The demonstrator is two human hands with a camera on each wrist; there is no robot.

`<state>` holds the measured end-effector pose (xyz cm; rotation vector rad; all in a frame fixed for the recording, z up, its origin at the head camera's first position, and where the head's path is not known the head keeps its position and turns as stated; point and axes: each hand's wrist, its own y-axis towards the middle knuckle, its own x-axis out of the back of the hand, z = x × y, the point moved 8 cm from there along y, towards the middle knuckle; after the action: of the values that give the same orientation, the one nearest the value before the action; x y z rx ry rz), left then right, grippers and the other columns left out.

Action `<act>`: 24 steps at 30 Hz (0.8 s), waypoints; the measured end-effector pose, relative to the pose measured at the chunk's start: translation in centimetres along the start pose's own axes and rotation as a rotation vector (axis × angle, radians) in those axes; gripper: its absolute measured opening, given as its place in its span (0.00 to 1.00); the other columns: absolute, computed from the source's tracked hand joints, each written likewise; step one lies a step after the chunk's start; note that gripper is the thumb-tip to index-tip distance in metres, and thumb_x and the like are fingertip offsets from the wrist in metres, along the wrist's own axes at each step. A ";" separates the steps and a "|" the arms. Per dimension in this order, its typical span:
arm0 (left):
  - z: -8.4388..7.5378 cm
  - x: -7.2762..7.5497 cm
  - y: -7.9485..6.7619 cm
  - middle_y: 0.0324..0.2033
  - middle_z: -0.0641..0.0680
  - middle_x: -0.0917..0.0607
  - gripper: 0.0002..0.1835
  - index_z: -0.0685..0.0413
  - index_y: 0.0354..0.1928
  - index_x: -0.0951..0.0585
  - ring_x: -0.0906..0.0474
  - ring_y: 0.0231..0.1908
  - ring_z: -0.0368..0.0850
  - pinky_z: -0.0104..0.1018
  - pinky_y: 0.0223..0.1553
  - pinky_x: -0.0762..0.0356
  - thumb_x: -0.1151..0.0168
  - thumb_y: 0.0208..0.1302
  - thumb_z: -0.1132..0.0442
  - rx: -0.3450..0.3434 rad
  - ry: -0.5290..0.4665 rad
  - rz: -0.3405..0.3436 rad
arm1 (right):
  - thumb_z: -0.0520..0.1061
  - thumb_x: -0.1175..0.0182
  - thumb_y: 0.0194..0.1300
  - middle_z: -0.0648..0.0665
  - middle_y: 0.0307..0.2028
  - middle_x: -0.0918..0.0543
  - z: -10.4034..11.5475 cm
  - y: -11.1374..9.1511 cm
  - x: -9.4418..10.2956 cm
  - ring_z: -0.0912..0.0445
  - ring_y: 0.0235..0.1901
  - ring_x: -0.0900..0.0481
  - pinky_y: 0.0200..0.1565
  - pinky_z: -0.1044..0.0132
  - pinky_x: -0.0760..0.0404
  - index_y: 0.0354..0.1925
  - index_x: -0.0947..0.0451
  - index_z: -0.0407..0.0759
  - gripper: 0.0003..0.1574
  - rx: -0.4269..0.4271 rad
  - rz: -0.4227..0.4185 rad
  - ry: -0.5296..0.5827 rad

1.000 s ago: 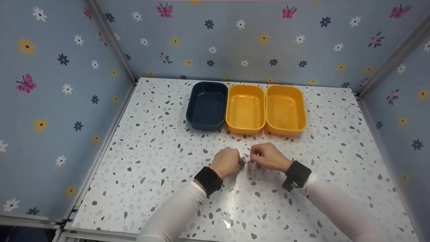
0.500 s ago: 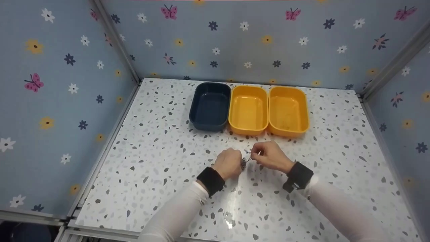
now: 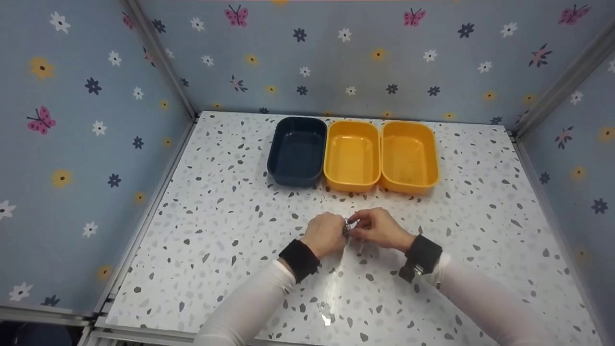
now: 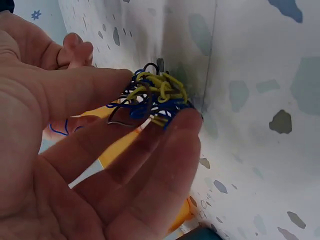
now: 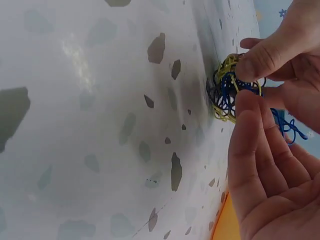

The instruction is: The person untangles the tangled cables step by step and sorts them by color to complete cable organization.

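A small tangled bundle of thin blue, yellow and dark cords (image 4: 160,95) sits between my two hands, just above the tabletop. My left hand (image 3: 325,234) holds it between thumb and fingertips. From the right, my right hand (image 3: 379,228) pinches the near edge of the bundle; its thumb lies across the strands in the right wrist view. Loose blue strands (image 5: 290,127) trail out behind the right fingers. What exactly the cords are, and how they are knotted, is partly covered by the fingers.
Behind the hands, a dark blue bin (image 3: 274,177) and two yellow bins, the middle one (image 3: 353,187) and the right one (image 3: 411,189), stand side by side. The white speckled table (image 3: 216,211) is enclosed by flower-patterned panels (image 3: 336,57) at the back and sides.
My right hand was slightly apart, drawing a strand away from the bundle. It has moved left, and its fingertips are now against the bundle. My left hand stays nearly in place.
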<state>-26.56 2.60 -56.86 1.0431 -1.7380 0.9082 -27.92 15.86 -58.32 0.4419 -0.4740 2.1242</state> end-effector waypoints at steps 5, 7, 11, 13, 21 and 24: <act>0.2 -0.2 -0.1 0.51 0.59 0.10 0.20 0.53 0.58 0.11 0.10 0.47 0.57 0.52 0.49 0.10 0.28 0.70 0.52 0.017 -0.050 0.028 | 0.35 0.27 0.71 0.33 0.42 0.04 0.3 0.1 0.2 0.49 0.38 0.04 0.39 0.71 0.12 0.49 0.10 0.34 0.10 0.004 -0.042 -0.018; 0.2 -0.2 -0.1 0.62 0.62 0.13 0.25 0.49 0.68 0.13 0.10 0.55 0.60 0.55 0.56 0.10 0.29 0.72 0.51 0.006 -0.070 0.037 | 0.36 0.27 0.71 0.34 0.42 0.04 0.2 0.1 0.3 0.50 0.38 0.05 0.39 0.72 0.12 0.46 0.10 0.34 0.07 0.003 -0.040 -0.015; 0.1 -0.3 0.1 0.60 0.59 0.11 0.21 0.41 0.65 0.09 0.10 0.55 0.56 0.52 0.56 0.10 0.27 0.71 0.54 -0.023 -0.129 0.048 | 0.38 0.26 0.71 0.34 0.39 0.04 0.1 0.0 0.2 0.48 0.37 0.04 0.38 0.73 0.13 0.42 0.09 0.33 0.06 0.005 -0.023 -0.010; 0.1 -0.2 0.2 0.51 0.54 0.07 0.16 0.39 0.57 0.05 0.10 0.49 0.51 0.47 0.49 0.11 0.26 0.69 0.56 -0.036 -0.148 0.041 | 0.38 0.25 0.71 0.35 0.37 0.04 0.1 0.0 0.2 0.48 0.35 0.05 0.36 0.73 0.14 0.42 0.08 0.34 0.07 0.004 -0.020 -0.021; 0.3 -1.2 1.1 0.30 0.48 0.06 0.07 0.44 0.39 0.02 0.13 0.31 0.47 0.46 0.36 0.14 0.28 0.67 0.58 -0.085 -0.119 0.009 | 0.38 0.24 0.70 0.38 0.33 0.04 0.9 -0.5 1.0 0.49 0.30 0.05 0.28 0.71 0.16 0.39 0.06 0.38 0.03 0.011 -0.088 -0.148; 0.9 -2.3 1.7 0.28 0.47 0.07 0.08 0.45 0.35 0.04 0.12 0.31 0.47 0.45 0.35 0.14 0.29 0.68 0.57 -0.087 -0.090 -0.017 | 0.41 0.23 0.70 0.39 0.32 0.04 1.1 -0.5 1.6 0.42 0.30 0.04 0.27 0.69 0.16 0.37 0.06 0.39 0.06 0.008 -0.111 -0.177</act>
<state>-27.80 3.08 -59.56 1.0537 -1.8236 0.7788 -28.23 16.71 -56.49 0.6501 -0.5291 1.9901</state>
